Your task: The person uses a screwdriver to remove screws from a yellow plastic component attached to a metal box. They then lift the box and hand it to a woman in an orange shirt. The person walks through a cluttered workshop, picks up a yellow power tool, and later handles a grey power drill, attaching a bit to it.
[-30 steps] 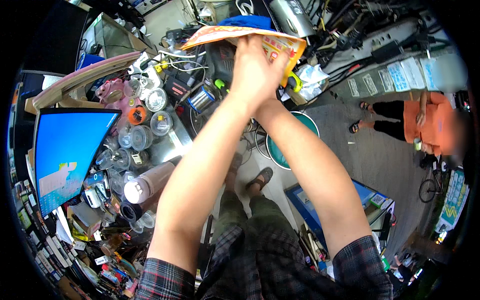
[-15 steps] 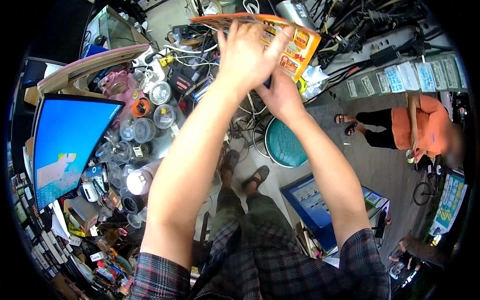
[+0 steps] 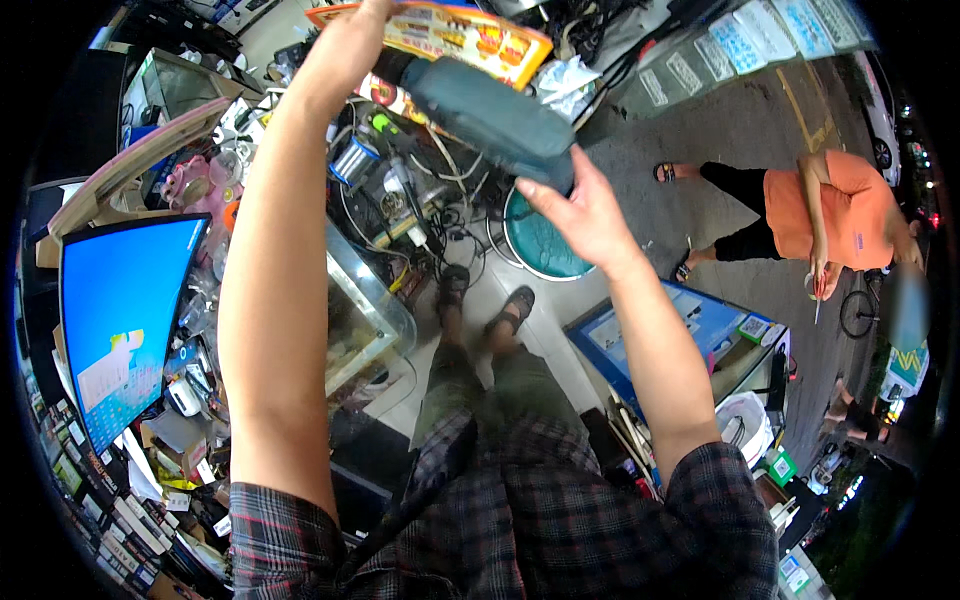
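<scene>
A dark grey-green, bottle-like thing [image 3: 495,115] with a black neck lies slantwise in the air, slightly blurred. My right hand [image 3: 585,215] is closed round its lower right end, thumb on the near side and fingers mostly hidden. At the upper left, my left hand [image 3: 350,45] is beside the neck and against an orange printed card or booklet [image 3: 515,50]. Its fingers are cut off by the picture's top edge and partly hidden, so its grip is unclear. The card stands behind the bottle-like thing.
A green round stool [image 3: 545,240] stands below my right hand. Cables and a solder spool [image 3: 353,160] crowd the bench. A glass case [image 3: 375,310] is nearer. A lit monitor [image 3: 130,320] stands left; a person in orange [image 3: 830,215] is on the right.
My hands have moved apart, the left one up and left, the right one down. The right hand now holds the bottle-like thing in plain view. The card has shifted left.
</scene>
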`<action>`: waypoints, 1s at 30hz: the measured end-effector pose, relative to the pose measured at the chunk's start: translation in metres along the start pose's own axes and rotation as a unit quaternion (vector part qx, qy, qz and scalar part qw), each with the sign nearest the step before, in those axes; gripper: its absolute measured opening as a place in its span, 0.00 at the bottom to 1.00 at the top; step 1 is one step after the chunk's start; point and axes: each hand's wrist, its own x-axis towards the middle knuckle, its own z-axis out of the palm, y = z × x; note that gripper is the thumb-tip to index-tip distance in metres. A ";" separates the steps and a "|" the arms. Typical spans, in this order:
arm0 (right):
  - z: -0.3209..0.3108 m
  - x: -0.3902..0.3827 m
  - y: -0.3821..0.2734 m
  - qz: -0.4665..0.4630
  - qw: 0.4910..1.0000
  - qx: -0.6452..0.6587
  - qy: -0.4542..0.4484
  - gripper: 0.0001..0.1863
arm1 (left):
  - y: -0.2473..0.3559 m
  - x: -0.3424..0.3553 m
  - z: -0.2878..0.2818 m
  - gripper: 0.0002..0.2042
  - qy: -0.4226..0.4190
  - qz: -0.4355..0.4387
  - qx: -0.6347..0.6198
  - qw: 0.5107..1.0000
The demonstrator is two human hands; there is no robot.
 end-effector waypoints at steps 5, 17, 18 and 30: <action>-0.020 -0.024 0.007 -0.001 0.979 0.200 0.034 0.26 | -0.004 -0.027 0.018 0.38 0.171 0.135 0.004 0.976; -0.065 -0.157 -0.018 0.042 0.904 0.416 0.085 0.37 | -0.116 -0.267 0.133 0.15 0.052 -0.020 -0.130 0.990; -0.066 -0.172 -0.017 0.052 0.893 0.441 0.079 0.36 | -0.115 -0.283 0.152 0.14 -0.013 -0.140 -0.280 0.950; -0.082 -0.310 0.003 0.142 0.948 0.281 -0.037 0.35 | -0.040 -0.350 0.138 0.30 -0.321 0.225 -0.083 0.916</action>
